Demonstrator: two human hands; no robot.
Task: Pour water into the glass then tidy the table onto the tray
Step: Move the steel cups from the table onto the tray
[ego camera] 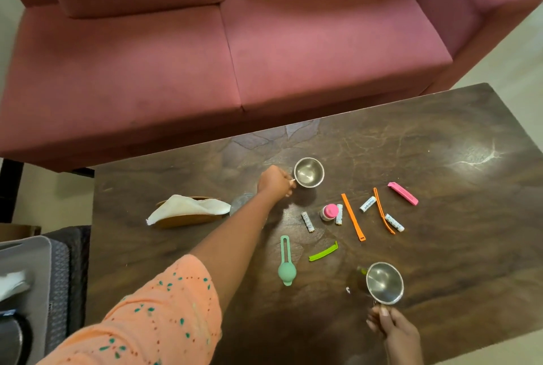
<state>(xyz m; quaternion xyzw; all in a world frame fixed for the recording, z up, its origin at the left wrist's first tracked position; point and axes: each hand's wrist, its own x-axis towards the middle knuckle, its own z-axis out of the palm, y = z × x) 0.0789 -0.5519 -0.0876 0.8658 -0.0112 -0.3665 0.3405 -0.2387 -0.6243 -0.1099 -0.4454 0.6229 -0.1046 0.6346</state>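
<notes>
Head cam looks down on a dark wooden table (440,159) in front of a pink sofa (176,56). The left hand (274,181) is stretched out, fingers curled and pinching the little handle of the far steel cup (309,172). The right hand (393,328) pinches the handle of the near steel cup (384,283) by the table's front edge. The clear glass (241,203) is half hidden behind the left forearm, just beside a white cloth (188,207). What looks like the grey tray (26,262) sits off the table's left end. Batteries (308,221) and coloured clips (352,217) lie between the cups.
</notes>
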